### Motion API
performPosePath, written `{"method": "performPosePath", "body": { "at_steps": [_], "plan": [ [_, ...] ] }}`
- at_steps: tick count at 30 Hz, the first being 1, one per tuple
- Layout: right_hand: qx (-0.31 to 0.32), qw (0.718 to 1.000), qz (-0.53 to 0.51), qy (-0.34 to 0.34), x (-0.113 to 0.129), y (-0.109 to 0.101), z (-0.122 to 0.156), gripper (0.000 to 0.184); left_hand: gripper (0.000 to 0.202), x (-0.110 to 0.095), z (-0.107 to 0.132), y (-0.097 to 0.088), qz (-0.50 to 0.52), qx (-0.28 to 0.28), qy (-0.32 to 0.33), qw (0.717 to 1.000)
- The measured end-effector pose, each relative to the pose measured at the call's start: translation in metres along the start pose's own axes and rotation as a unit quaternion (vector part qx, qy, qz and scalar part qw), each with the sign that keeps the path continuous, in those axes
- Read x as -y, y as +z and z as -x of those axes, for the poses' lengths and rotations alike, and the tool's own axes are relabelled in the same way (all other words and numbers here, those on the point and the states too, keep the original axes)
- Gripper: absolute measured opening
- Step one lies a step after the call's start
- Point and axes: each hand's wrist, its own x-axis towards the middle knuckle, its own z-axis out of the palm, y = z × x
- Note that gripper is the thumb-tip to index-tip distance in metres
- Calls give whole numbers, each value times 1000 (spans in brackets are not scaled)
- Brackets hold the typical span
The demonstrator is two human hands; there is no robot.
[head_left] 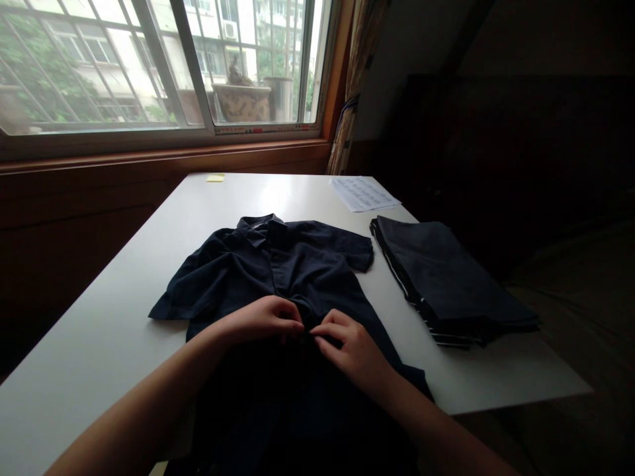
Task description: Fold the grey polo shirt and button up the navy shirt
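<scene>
A dark navy short-sleeved shirt (317, 264) lies front up on the white table (114, 284), its collar toward the window and its hem toward me. Both hands meet at the button placket, midway down the front. The fingers of my left hand (275, 317) pinch the placket edge from the left. Close beside them, my right hand (347, 340) pinches the cloth from the right, thumb and forefinger together. Between the fingertips the cloth is bunched up a little; whether a button is there is too dark to tell. The shirt's lower part is in deep shadow.
To the right lies a stack of folded dark garments (446, 271). Printed sheets (364, 193) rest at the far right corner, and a yellow sticky note (215, 178) at the far left edge. Beyond the table are a barred window (208, 125) and a tied curtain (350, 106).
</scene>
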Motion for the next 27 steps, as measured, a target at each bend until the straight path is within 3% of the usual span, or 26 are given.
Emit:
{"method": "performPosePath", "body": {
  "at_steps": [6, 10, 17, 27],
  "plan": [
    [-6, 999, -42, 22, 1, -3, -1, 13, 22, -4, 6, -5, -166, 3, 111, 980],
    [-32, 999, -36, 2, 4, 0, 1, 13, 16, -1, 3, 1, -227, -8, 142, 963],
    [-3, 999, 47, -26, -1, 10, 3, 17, 9, 12, -7, 9, -304, -61, 142, 940],
    [9, 1000, 23, 16, 1, 4, -1, 13, 7, 15, -10, 17, -317, -76, 116, 938]
  ]
}}
